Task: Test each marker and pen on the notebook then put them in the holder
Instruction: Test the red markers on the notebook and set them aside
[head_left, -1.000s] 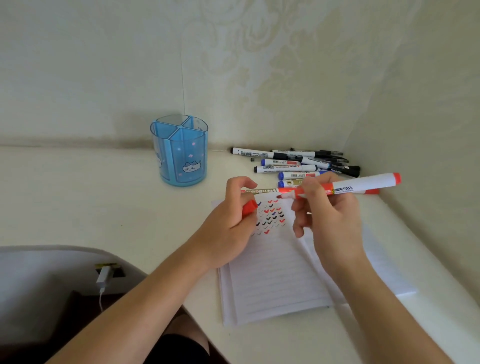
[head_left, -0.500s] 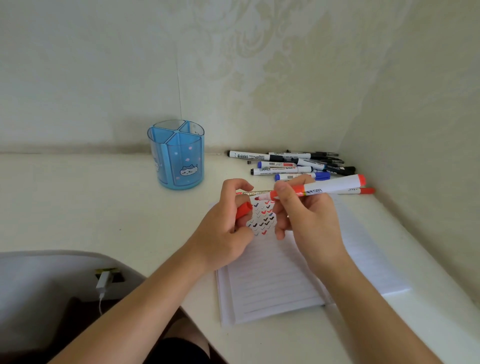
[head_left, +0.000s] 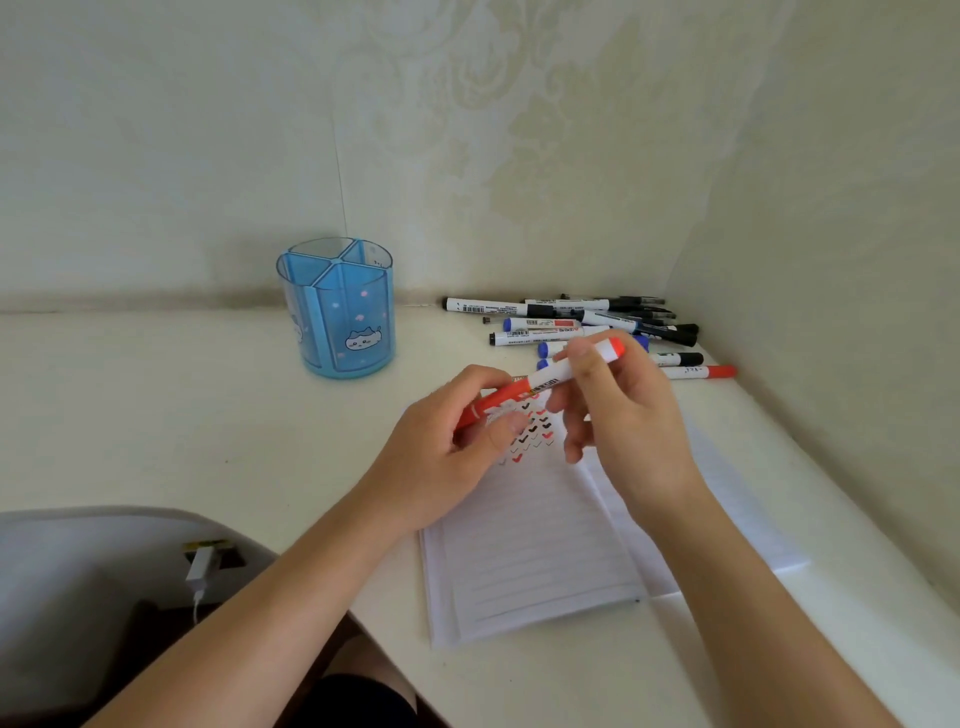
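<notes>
While the red marker (head_left: 550, 382) was held just above the top of the notebook (head_left: 530, 545), both hands were clamped on it. The left hand (head_left: 441, 462) gripped the red cap end, and the right hand (head_left: 628, 415) pinched the white barrel near its red tail. Hands set at opposite ends of one marker suit pushing cap and barrel together. Whether the cap was fully seated could not be told. The marker was a smooth, round plastic cylinder, tilted with its tail pointing away from the notebook.

The notebook lay open and flat on the tabletop (head_left: 156, 415). Its lined paper carried rows of small red and black check marks near the top.

Beyond the notebook's top edge, to the right, the remaining markers and pens (head_left: 571, 322) lay in a loose pile, probably kept within reach for testing. Beyond the notebook to the left stood the holder (head_left: 337, 312), an upright, translucent blue plastic cylinder. It was divided into compartments, with its open top ready to receive a marker.
</notes>
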